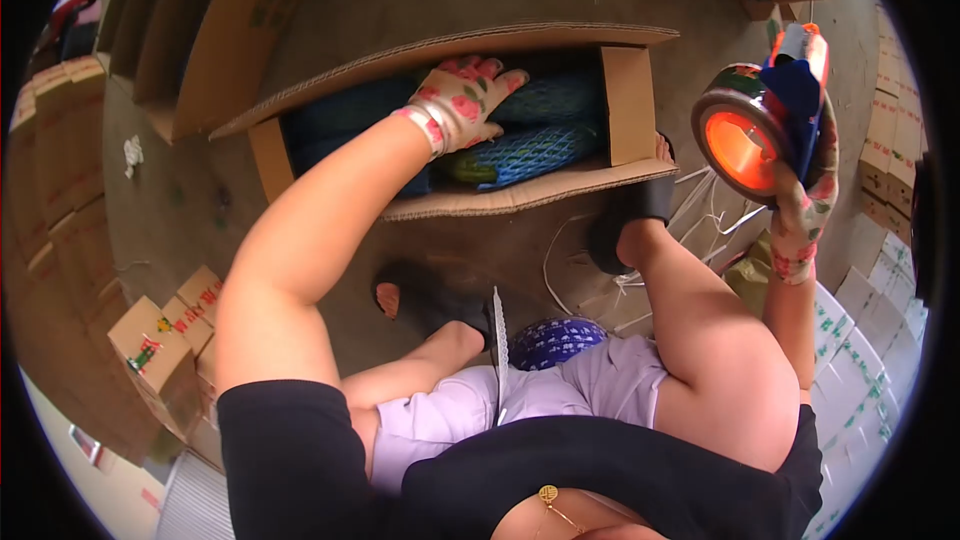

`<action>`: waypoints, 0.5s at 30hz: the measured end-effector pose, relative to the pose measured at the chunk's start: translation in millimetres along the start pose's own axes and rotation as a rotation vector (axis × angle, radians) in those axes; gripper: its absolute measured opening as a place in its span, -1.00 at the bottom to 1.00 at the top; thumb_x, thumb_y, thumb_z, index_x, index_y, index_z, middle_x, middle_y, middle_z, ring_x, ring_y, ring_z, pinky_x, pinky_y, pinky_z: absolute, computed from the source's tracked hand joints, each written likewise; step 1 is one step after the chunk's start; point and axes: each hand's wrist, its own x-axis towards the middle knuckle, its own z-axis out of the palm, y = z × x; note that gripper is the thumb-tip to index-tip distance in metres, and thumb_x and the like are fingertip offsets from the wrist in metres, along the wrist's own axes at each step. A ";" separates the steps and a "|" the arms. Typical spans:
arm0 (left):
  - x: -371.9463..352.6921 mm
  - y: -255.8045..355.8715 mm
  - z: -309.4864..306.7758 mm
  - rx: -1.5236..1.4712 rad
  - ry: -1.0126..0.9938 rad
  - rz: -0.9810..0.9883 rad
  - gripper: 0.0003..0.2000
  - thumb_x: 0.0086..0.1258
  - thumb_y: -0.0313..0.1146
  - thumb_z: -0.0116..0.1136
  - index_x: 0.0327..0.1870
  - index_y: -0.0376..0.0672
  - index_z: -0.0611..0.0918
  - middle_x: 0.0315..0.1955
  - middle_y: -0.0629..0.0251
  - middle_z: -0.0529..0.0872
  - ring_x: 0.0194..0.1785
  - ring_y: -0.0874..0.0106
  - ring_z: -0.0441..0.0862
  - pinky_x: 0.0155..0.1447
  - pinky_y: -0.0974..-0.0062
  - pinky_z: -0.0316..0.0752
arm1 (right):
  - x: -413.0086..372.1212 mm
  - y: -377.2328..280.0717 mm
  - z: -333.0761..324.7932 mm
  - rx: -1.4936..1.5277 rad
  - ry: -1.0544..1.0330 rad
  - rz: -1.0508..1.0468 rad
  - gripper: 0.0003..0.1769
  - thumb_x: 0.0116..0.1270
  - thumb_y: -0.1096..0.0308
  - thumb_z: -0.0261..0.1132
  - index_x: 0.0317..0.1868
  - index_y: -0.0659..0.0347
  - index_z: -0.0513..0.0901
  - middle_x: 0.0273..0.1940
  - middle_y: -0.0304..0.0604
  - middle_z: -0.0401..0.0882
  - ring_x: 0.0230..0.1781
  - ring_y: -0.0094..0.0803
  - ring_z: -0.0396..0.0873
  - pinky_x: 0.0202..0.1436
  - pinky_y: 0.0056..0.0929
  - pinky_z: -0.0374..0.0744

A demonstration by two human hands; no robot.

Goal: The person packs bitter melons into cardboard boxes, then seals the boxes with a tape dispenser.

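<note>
While the left hand (pixel 462 100), in a flowered glove, lies palm-down inside the open carton (pixel 265 155), fingers loosely spread and pinching nothing, it rests on the blue foam-net sleeves (pixel 545 145) packed there; whether it presses down cannot be told. Under the fingers the sleeves lie side by side filling the carton, and something green (pixel 470 168) shows through the net just below the palm. By the look of them, the netted pieces are soft outside, give under a press and are likely bruisable inside. They are not slippery, since mesh grips a glove, and are best taken round the middle with the whole hand, not by the net ends. Outward from the hand, the near flap (pixel 520 198) lies folded toward the person, the far flap (pixel 450 50) stands beyond the fingertips, and a short end flap (pixel 628 105) is off to the hand's right. The right hand (pixel 808 205), same glove, is wrapped round the handle of a tape dispenser (pixel 795 90), held up well apart from the carton, with the brown roll (pixel 740 145) facing the camera. The dispenser looks light and stiff; the handle is the place to hold it. White strapping (pixel 700 210) lies on the floor below the right hand. Small printed cartons (pixel 165 340) sit well off to the left hand's left.
</note>
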 end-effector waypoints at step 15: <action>0.8 5.4 4.7 -0.075 0.105 -0.090 -0.37 0.30 0.01 0.30 0.39 0.13 0.44 0.13 0.14 0.58 0.22 0.14 0.52 0.27 0.18 0.43 | -13.5 32.8 -52.5 -0.019 0.082 0.127 -0.10 0.03 0.60 0.23 0.50 0.34 0.26 0.38 -0.02 0.40 0.37 -0.23 0.43 0.49 -0.24 0.34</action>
